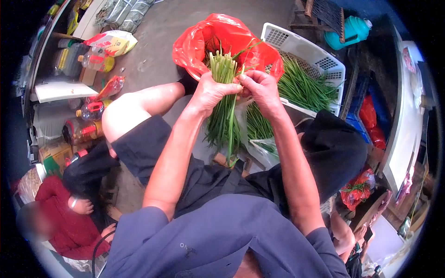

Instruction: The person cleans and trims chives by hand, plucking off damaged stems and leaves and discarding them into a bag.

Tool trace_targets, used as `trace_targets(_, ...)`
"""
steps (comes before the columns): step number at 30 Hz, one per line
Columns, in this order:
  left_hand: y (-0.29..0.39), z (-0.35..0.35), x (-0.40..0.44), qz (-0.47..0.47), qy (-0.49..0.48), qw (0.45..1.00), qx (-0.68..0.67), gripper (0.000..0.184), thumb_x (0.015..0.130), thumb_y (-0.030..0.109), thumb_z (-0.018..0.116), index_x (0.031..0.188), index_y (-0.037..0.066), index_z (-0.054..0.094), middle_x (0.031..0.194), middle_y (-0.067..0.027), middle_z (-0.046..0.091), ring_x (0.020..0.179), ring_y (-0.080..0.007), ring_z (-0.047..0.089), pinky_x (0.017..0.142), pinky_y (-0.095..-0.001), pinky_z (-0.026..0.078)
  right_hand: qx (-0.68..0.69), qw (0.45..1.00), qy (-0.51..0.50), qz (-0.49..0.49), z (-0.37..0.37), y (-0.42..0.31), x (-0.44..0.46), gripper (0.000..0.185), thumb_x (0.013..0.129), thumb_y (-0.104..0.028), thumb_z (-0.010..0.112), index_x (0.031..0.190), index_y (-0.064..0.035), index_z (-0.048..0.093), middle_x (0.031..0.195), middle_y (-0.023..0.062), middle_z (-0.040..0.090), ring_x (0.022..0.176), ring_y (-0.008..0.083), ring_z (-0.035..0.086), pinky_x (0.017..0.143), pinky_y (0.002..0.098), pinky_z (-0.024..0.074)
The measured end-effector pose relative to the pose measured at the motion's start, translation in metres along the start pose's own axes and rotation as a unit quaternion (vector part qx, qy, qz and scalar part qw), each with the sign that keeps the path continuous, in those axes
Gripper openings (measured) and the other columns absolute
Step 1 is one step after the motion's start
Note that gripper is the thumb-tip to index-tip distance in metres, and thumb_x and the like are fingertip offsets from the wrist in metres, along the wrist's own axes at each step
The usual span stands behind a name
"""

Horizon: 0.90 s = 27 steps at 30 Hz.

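Observation:
A thick bunch of garlic chives (224, 120) stands upright in front of me, pale cut ends up and green leaves hanging down. My left hand (211, 94) is wrapped around it near the top. Close beside it, my right hand (263, 90) pinches a single chive stalk at the bunch's edge; its lower fingers are partly hidden. Just behind both hands sits an open red plastic bag (191, 45) with dark trimmings inside. To the right, more chives (303, 85) lie in a white plastic basket (340, 74), and others rest below by a clear plastic bag (263, 155).
Bottles (83, 129) and packages line the left shelf. A person in a red sleeve (69, 227) sits at lower left. A turquoise jug (350, 31) stands at the back right, near a blue crate (357, 118). Another red bag (356, 194) lies at right.

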<state>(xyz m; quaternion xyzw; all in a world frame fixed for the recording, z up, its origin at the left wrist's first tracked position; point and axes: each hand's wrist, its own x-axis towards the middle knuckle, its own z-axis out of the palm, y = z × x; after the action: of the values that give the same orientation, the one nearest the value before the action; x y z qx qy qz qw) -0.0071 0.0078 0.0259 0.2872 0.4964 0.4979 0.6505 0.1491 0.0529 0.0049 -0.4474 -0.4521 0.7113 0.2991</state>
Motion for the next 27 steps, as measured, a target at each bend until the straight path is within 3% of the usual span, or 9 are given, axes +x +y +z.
trace_targets(3,-0.001,-0.003,0.000,-0.034,0.005,0.999,-0.029,0.022,0.074,0.000,0.070,0.094,-0.001,0.061,0.082,-0.0092,0.067,0.071,-0.0169,0.067,0.062,-0.0280,0.056,0.014,0.999,-0.002,-0.029,-0.002,0.011,0.003,0.022,0.092,-0.020,0.060,0.093,0.0017,0.063,0.071,0.0040,0.064,0.056,0.0118,0.061,0.052,0.0242,0.0473)
trace_targets(7,-0.001,-0.006,0.000,-0.069,0.001,0.997,-0.030,0.024,0.073,0.000,0.068,0.096,-0.003,0.063,0.081,-0.0095,0.068,0.070,-0.0170,0.067,0.062,-0.0265,0.055,0.011,0.999,0.003,-0.033,-0.002,0.020,0.006,0.022,0.093,-0.020,0.059,0.093,0.0021,0.062,0.070,0.0036,0.062,0.056,0.0117,0.060,0.052,0.0248,0.0475)
trace_targets(19,-0.007,-0.007,0.004,-0.044,0.025,0.999,-0.018,0.023,0.074,-0.001,0.067,0.096,-0.003,0.063,0.081,-0.0097,0.067,0.067,-0.0163,0.067,0.060,-0.0253,0.055,0.054,0.998,0.018,-0.008,0.007,0.014,0.001,0.022,0.094,-0.020,0.057,0.090,0.0005,0.062,0.069,0.0033,0.062,0.056,0.0105,0.060,0.052,0.0243,0.0468)
trace_targets(27,-0.003,-0.007,0.002,-0.077,0.008,0.997,-0.026,0.026,0.073,-0.002,0.066,0.098,-0.004,0.060,0.082,-0.0100,0.066,0.069,-0.0168,0.066,0.059,-0.0267,0.056,-0.108,0.991,0.028,-0.076,0.007,0.020,0.001,0.025,0.094,-0.021,0.055,0.087,0.0022,0.062,0.067,0.0040,0.062,0.056,0.0107,0.060,0.053,0.0261,0.0476)
